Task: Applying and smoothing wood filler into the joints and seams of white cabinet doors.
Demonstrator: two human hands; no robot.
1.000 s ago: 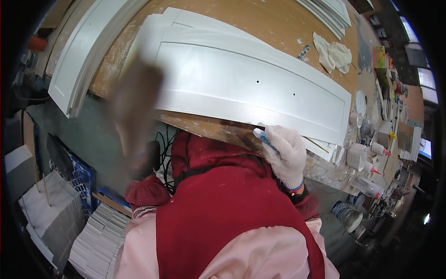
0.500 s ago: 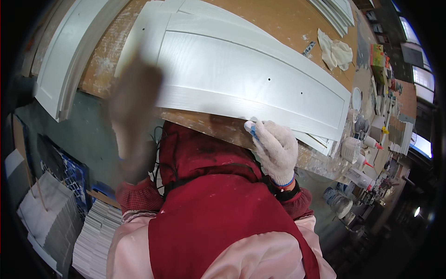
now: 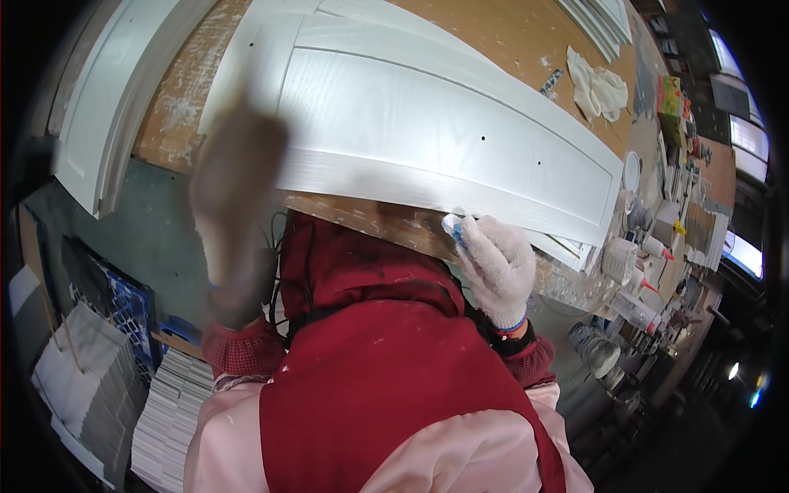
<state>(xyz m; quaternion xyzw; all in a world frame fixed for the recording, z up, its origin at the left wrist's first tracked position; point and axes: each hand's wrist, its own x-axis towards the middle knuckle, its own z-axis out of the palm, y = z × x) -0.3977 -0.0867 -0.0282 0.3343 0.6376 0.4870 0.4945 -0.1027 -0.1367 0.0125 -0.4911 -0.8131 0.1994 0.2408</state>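
A long white framed panel [image 3: 386,107] with small dark holes lies on the workbench. My right hand [image 3: 501,261], in a pale knit glove, is at its near edge, right of the middle. The thumb and fingers are drawn together around a small blue-and-white bit [image 3: 453,228] that I cannot make out. My left hand [image 3: 215,251] is by the panel's near left part. A brown-grey blur covers its fingers, so what it holds, if anything, is hidden. Another white panel edge shows beneath the right end of the upper one.
Another white panel [image 3: 111,107] stands out over the bench's left edge. More white panels [image 3: 593,29] and a crumpled cloth [image 3: 597,86] are at the far right. Bottles [image 3: 633,312] crowd the right side. Stacked pale boards [image 3: 173,411] and a blue crate [image 3: 115,300] are on the floor left.
My right hand has shifted slightly right and down in view, still by the panel's near edge. The panel appears slightly shifted too. The blurred left hand stays in nearly the same place.
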